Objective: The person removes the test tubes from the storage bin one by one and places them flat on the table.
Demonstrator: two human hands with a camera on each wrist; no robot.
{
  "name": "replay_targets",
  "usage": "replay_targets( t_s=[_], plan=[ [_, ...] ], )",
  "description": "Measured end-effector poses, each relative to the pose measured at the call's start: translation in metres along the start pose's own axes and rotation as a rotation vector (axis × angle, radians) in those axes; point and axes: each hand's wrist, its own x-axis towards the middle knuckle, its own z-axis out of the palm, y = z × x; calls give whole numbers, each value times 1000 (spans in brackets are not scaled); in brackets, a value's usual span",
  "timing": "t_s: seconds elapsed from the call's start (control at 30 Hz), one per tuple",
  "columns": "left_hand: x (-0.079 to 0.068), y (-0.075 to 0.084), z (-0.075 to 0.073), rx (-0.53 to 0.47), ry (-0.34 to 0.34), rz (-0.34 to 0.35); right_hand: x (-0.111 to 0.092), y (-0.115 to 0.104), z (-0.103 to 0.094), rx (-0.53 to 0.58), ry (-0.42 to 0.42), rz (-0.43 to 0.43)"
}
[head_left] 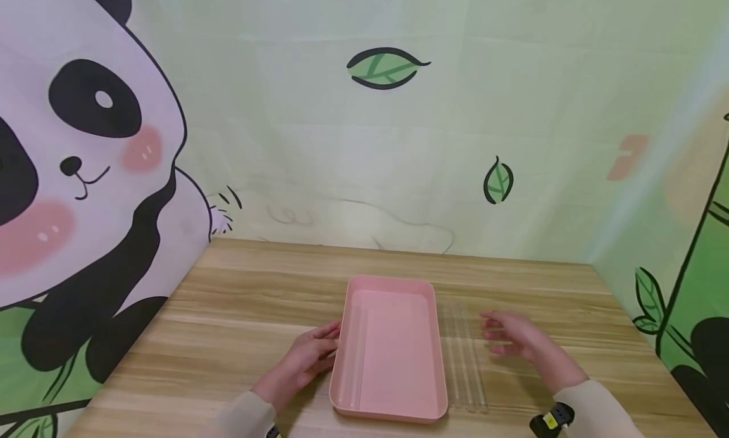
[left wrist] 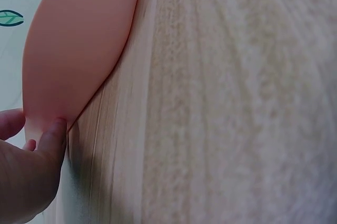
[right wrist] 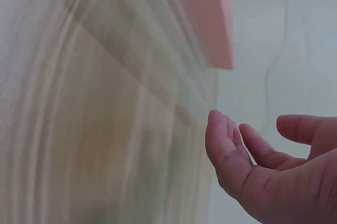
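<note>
A pink rectangular tray lies lengthwise on the table, its plain side wall showing in the left wrist view. My left hand touches the tray's left side, with the thumb against the outer wall. Along the left inside of the tray lies a slender transparent tube-like piece. Several similar clear, long tubes lie side by side on the table, just right of the tray. My right hand hovers to the right of these, fingers loosely bent and nothing in them.
The wooden table runs back to a pale green backdrop with printed leaves. A printed panda covers the backdrop at left. Dark straps with yellow marks sit at the wrists.
</note>
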Motion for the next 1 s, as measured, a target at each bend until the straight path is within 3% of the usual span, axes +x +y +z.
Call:
replay_targets(
  t_s=[0.33, 0.53, 1.0],
  plan=[
    [1, -1, 0, -13, -2, 0, -11, -24, 11, 33, -100, -74],
    [0, -1, 0, -1, 2, -6, -14, -38, 28, 92, -176, -70],
    [0, 0, 0, -7, 4, -1, -10, -66, 68, 74, -269, -61]
  ],
)
